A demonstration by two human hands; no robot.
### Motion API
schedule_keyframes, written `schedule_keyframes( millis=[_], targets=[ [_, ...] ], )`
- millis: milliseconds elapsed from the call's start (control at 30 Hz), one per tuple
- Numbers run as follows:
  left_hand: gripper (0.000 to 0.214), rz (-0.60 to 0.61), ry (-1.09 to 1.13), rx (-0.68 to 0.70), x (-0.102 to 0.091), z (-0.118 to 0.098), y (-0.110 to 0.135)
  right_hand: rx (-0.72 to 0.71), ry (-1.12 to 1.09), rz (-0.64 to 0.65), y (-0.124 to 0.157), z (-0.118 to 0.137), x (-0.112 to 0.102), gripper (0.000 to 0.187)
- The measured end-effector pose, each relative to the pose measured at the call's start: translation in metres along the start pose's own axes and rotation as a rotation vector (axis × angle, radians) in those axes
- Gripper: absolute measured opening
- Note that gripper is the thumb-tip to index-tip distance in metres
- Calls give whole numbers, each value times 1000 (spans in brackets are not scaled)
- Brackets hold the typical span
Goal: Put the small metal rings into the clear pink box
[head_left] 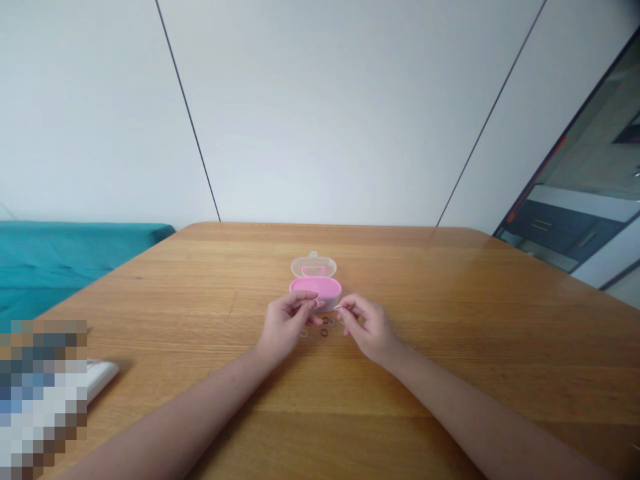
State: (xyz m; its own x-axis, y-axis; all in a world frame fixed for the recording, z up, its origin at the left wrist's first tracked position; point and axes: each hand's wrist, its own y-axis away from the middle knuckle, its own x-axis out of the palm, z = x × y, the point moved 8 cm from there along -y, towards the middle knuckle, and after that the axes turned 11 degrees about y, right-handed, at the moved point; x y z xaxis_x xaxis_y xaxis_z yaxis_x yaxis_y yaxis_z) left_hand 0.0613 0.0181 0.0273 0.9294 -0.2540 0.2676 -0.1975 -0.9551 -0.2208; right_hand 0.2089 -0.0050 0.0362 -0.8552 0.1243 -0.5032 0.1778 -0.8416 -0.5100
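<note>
Pinching a pale ring [316, 303] below frame centre, the left hand [284, 325] faces the right hand [371, 328], its fingertips gripping a pale piece [337, 307]; the pink box [316, 287] is already unlidded, several loose rings [325, 333] remaining outside.

The broad brown wooden tabletop [465, 300], with visible grain and rounded far corners, carries a pink oval plastic box [315, 287], its clear oval lid [313, 263] open on the far side. Just on the near side lie small thin rings, some dark brown [325, 333], some pale [304, 333]. At the left edge sits a white smooth-edged object [104, 377], mostly obscured by pixelation.
</note>
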Motion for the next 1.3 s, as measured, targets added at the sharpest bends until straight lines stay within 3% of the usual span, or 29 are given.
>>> schedule_keyframes(
  millis=[367,633,933,1167,1300],
  targets=[
    [26,34,-74,35,5,1,2,-4,28,43,-1,5,5,14],
    [17,95,-432,226,13,-9,10,36,9,93,1,0,15,16],
    [19,131,-566,300,17,-13,12,125,-16,74,0,-7,16,18],
    [17,-4,-730,416,-7,-37,-13,125,27,-35,-7,-9,-9,21],
    [17,-53,-829,451,-25,-46,-33,35,258,101,-8,-11,-3,14]
  ],
)
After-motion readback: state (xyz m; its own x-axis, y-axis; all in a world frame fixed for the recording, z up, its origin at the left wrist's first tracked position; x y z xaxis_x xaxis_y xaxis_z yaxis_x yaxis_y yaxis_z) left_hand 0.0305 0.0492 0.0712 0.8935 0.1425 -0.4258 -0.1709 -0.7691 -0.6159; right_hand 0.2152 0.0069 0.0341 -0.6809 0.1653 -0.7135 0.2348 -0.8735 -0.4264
